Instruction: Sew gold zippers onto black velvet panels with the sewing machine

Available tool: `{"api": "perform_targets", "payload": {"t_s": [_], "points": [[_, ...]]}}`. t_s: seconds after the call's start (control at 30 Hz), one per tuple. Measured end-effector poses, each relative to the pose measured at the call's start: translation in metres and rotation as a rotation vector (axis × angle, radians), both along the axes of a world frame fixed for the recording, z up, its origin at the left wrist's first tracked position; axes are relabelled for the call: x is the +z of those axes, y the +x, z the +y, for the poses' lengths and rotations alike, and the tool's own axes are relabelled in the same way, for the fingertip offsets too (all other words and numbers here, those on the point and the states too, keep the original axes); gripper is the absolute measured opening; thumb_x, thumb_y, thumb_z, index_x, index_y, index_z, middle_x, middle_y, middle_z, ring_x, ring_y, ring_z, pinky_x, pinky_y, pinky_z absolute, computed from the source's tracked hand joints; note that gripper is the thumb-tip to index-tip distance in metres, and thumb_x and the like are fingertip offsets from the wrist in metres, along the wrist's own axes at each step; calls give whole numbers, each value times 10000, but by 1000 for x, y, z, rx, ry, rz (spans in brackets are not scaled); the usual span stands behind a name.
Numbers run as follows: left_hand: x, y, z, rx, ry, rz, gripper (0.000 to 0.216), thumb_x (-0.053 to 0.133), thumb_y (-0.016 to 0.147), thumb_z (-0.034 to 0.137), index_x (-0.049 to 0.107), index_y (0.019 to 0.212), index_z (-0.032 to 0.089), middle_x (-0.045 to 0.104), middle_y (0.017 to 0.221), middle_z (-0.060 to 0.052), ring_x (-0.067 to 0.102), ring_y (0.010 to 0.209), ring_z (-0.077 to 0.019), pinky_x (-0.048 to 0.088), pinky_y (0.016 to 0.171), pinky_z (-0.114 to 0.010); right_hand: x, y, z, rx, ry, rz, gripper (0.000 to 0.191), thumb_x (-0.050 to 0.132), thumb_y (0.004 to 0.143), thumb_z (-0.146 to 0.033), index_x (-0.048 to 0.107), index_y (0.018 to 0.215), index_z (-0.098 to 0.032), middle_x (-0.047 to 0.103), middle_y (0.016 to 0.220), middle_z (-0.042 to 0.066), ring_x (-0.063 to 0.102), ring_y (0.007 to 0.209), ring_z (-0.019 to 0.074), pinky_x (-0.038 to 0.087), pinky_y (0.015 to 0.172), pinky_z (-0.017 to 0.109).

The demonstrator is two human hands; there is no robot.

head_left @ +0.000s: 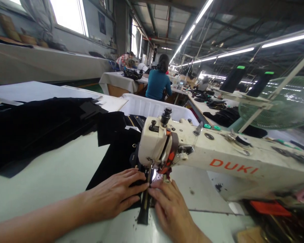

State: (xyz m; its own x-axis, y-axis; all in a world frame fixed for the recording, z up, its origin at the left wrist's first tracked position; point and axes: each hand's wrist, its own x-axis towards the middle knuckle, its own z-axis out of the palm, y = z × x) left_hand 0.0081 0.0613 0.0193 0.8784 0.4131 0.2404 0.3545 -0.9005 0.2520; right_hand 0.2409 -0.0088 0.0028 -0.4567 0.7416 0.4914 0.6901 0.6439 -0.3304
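Observation:
A black zipper [146, 206] with gold-coloured teeth runs lengthwise under the needle area of a white sewing machine [154, 141], its tail hanging toward me. My left hand [119, 190] lies flat with fingers stretched apart on the black fabric [114, 158], fingertips at the zipper's left edge. From the right, my right hand [168, 199] has bent fingers pressed together at the zipper's other edge, close to the lit presser foot. The exact stitching spot is partly hidden by the machine head and fingers. A small gold ring shows on the fabric beside the machine.
A pile of black fabric pieces [45, 125] covers the table's left side. Behind the machine stands a white plastic bin [157, 106]. A green fan [278, 101] is at right, near a red-orange item [270, 207]. Farther off, a person in blue [157, 82] sits facing away.

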Motion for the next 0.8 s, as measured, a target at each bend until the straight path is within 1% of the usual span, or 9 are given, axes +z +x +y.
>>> {"api": "perform_targets", "payload": {"t_s": [0.07, 0.17, 0.23, 0.33, 0.43, 0.53, 0.67, 0.8], "points": [[-4, 2, 4, 7, 43, 0, 400, 520, 985, 249, 538, 1384, 246, 590, 1338, -96, 551, 1251, -283, 417, 1113, -483, 5, -1, 0, 51, -39, 0, 451, 459, 846, -12, 610, 1219, -214, 658, 1117, 58, 566, 1062, 242, 435, 1014, 476], [-6, 3, 2, -31, 66, -7, 341, 464, 1005, 211, 587, 1323, 197, 642, 1229, -109, 594, 1165, -266, 469, 1060, -460, 7, -3, -1, 94, -92, -27, 392, 465, 858, -29, 621, 1176, -197, 657, 1091, 66, 560, 1040, 243, 450, 985, 455], [-5, 2, -2, -40, 59, 0, 326, 471, 1013, 231, 596, 1312, 205, 648, 1256, -91, 593, 1185, -247, 472, 1069, -422, 7, -3, -2, 89, -110, -40, 372, 467, 864, -35, 621, 1166, -188, 656, 1079, 68, 558, 1028, 241, 450, 989, 452], [-4, -2, -4, -6, 46, 17, 354, 523, 1004, 305, 577, 1348, 248, 604, 1372, -56, 546, 1282, -239, 421, 1130, -404, 6, -5, -2, 54, -124, -66, 381, 469, 870, -39, 613, 1190, -189, 657, 1092, 63, 558, 1042, 237, 432, 1030, 456], [-3, -5, -2, 11, 18, 35, 370, 516, 1004, 318, 563, 1369, 272, 590, 1397, -43, 533, 1304, -236, 405, 1143, -409, 6, -6, -2, 20, -108, -82, 448, 463, 874, -35, 582, 1272, -203, 657, 1148, 52, 564, 1073, 227, 428, 1059, 443], [-2, -4, 3, 12, 9, 21, 382, 531, 992, 296, 565, 1371, 262, 601, 1381, -60, 540, 1298, -243, 404, 1141, -415, 2, -7, -1, -7, -63, -93, 494, 463, 870, -36, 557, 1325, -204, 647, 1219, 49, 566, 1124, 226, 428, 1081, 443], [1, -2, 9, 16, -9, 31, 414, 550, 979, 291, 548, 1392, 254, 590, 1391, -77, 518, 1320, -247, 376, 1154, -434, -6, -6, 0, -48, -3, -134, 517, 461, 867, -46, 540, 1363, -168, 625, 1305, 67, 542, 1215, 249, 423, 1101, 476], [5, -4, 13, 25, -34, 49, 429, 547, 984, 325, 533, 1406, 254, 557, 1430, -87, 485, 1350, -247, 327, 1177, -454, -11, -6, 2, -78, 39, -160, 520, 451, 865, -54, 540, 1367, -156, 612, 1340, 71, 524, 1263, 254, 443, 1092, 480]]}}
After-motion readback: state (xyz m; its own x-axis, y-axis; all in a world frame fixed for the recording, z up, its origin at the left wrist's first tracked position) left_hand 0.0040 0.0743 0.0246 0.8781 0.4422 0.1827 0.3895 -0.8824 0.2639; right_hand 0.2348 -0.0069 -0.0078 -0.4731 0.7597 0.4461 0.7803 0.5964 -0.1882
